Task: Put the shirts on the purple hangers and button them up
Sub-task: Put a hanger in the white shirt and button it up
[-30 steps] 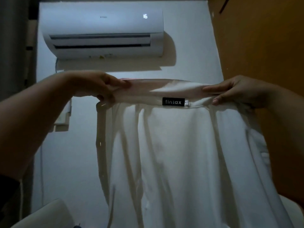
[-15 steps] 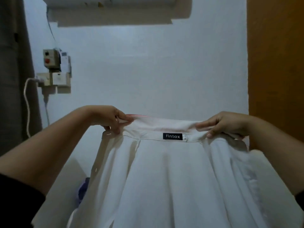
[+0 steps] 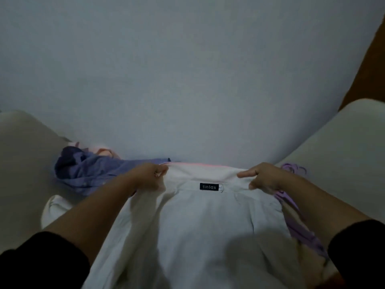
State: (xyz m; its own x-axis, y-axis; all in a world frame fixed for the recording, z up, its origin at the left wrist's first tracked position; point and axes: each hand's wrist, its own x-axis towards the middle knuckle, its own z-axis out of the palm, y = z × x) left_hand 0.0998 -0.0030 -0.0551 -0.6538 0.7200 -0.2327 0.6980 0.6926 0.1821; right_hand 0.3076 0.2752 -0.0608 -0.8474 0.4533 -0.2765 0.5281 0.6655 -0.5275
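A white shirt with a black label below its collar lies spread in front of me, collar towards the wall. My left hand pinches the collar's left end. My right hand grips the collar's right end. Purple hangers lie along the shirt's right side, partly under it and under my right forearm; their hooks show beyond my right hand. A crumpled blue-purple shirt lies to the left of my left hand.
A pale wall rises just behind the collar. A white cloth lies left of my left forearm. Light cushions or surfaces stand at far left and at right. Something orange-brown fills the upper right corner.
Both hands have brought the white shirt down by its collar from up in the air onto the surface. My view has tilted down; the air conditioner and wall socket have left the frame.
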